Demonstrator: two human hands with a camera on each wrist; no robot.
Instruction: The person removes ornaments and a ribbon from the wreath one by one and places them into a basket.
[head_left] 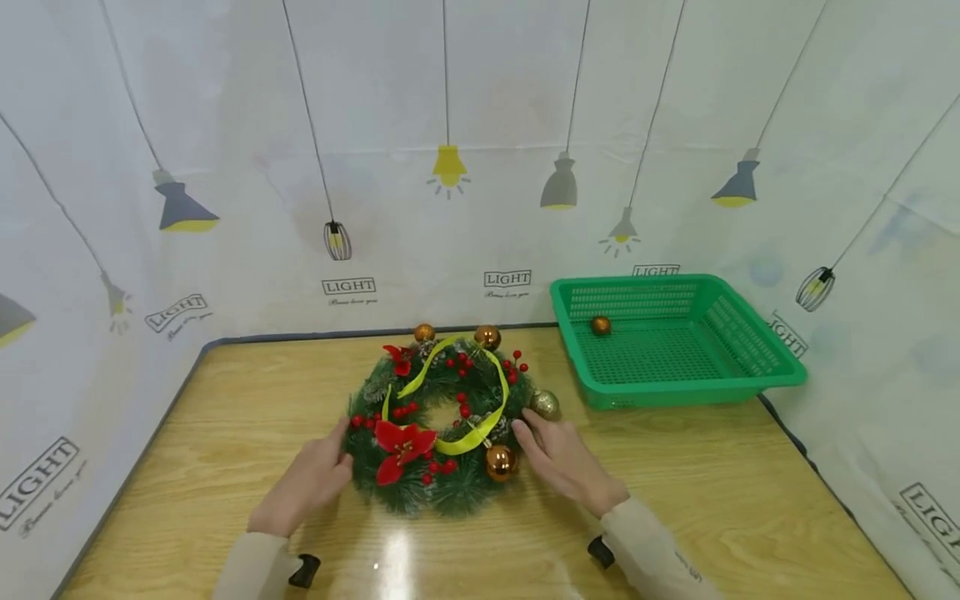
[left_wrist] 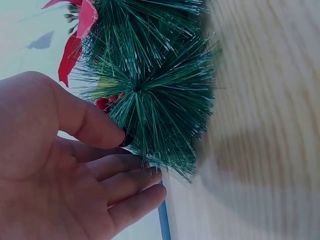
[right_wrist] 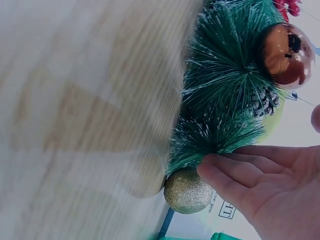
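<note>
A green Christmas wreath [head_left: 459, 492] lies on the wooden table, decorated with red flowers [head_left: 405, 446], red berries, pine cones and shiny copper balls [head_left: 501, 462]. A yellow-green ribbon [head_left: 504, 392] loops loosely over its top. At the wreath's left edge, my left hand [head_left: 311, 475] touches the needles, thumb and fingers loosely bent in the left wrist view [left_wrist: 75, 150]. My right hand [head_left: 566, 462] is on the opposite edge, its nearly straight fingers [right_wrist: 245, 167] against the needles. Beside those fingertips sits a gold glitter ball [right_wrist: 187, 190] at the wreath's outer edge.
A green plastic basket [head_left: 675, 392] stands at the back right with one copper ball [head_left: 601, 325] inside. Behind the table [head_left: 247, 417] hangs a white backdrop [head_left: 420, 250] printed with lamps, and it also runs along both sides.
</note>
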